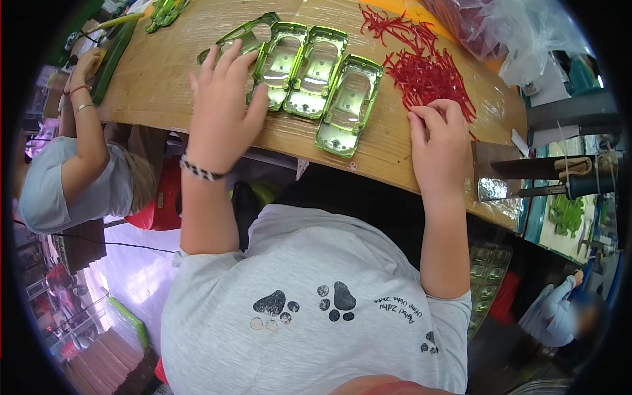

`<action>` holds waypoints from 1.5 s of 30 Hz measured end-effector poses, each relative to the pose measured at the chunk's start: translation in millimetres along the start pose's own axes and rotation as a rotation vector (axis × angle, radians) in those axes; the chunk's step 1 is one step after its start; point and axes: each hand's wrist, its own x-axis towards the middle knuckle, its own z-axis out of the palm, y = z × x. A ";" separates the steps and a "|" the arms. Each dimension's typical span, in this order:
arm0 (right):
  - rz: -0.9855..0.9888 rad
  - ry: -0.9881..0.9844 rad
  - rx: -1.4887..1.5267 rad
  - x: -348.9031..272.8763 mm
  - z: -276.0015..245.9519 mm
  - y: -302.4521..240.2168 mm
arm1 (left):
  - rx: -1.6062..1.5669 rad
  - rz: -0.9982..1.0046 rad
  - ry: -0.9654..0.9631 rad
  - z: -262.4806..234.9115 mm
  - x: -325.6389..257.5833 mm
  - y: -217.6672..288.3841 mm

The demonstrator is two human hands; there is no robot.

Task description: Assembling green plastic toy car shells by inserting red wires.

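Several shiny green toy car body shells [349,105] lie in a row on the brown tabletop, their hollow insides facing up. My left hand [224,108] is open, its fingers spread over the leftmost shell [247,38], which sits at a slant and is partly hidden. The thumb comes close to the neighbouring shell [282,62]. At the near edge of a pile of thin red strips [431,79], my right hand [442,141] has its thumb and forefinger pinched together. What lies between those fingertips is too small to make out.
Clear plastic bags [526,33] lie at the far right. A dark metal machine part [513,161] stands beside the table's right edge. A co-worker [79,171] works at the left, near more green parts [164,13]. Another person [556,316] is at the lower right.
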 end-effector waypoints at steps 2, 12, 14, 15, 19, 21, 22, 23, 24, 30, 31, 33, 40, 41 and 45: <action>-0.065 0.040 -0.017 0.6 -3.2 -1.0 | -0.130 0.107 0.163 -2.4 5.1 34.7; -0.060 0.138 0.314 -0.6 -6.1 12.3 | -0.233 0.247 -0.137 6.4 -18.2 121.2; 0.091 0.076 0.562 -0.1 -9.2 9.3 | -0.298 0.324 -0.147 5.5 -19.1 121.0; 0.097 0.081 0.559 -0.4 -7.0 8.5 | -0.267 0.312 -0.118 2.4 -16.4 124.2; 0.029 0.081 0.639 -4.2 -6.2 9.3 | -0.291 0.241 -0.152 1.7 -12.4 125.1; -0.032 0.061 0.620 -8.4 -11.6 7.5 | -0.360 0.199 -0.159 -6.5 -10.7 127.6; 0.141 -0.030 0.838 -14.9 -14.8 4.1 | -0.433 0.159 -0.167 -8.6 -9.1 127.2; 0.318 -0.123 1.055 -21.7 -18.5 1.3 | -0.379 0.253 -0.183 -8.3 -7.3 122.8; 0.325 -0.114 1.052 -28.4 -22.6 -0.3 | -0.383 0.261 -0.187 -10.0 -6.4 122.5; 0.296 -0.086 1.174 -64.8 -50.3 -7.4 | -0.195 0.303 -0.481 -9.2 -4.7 141.3; 0.320 -0.082 1.187 -67.5 -55.3 -5.1 | -0.280 0.338 -0.494 -6.8 -6.2 144.0; 0.292 -0.036 1.076 -73.3 -69.6 -0.5 | -0.440 0.372 -0.481 -1.6 -11.7 149.8; -0.007 0.072 0.524 -95.1 -105.1 -1.2 | -0.812 0.540 -0.182 21.4 -27.3 168.6; -0.062 0.113 0.533 -97.4 -106.4 0.5 | -0.817 0.542 -0.114 24.6 -27.0 171.7; -0.155 0.151 0.548 -104.0 -112.8 6.5 | -0.664 0.634 -0.001 23.5 -24.5 176.0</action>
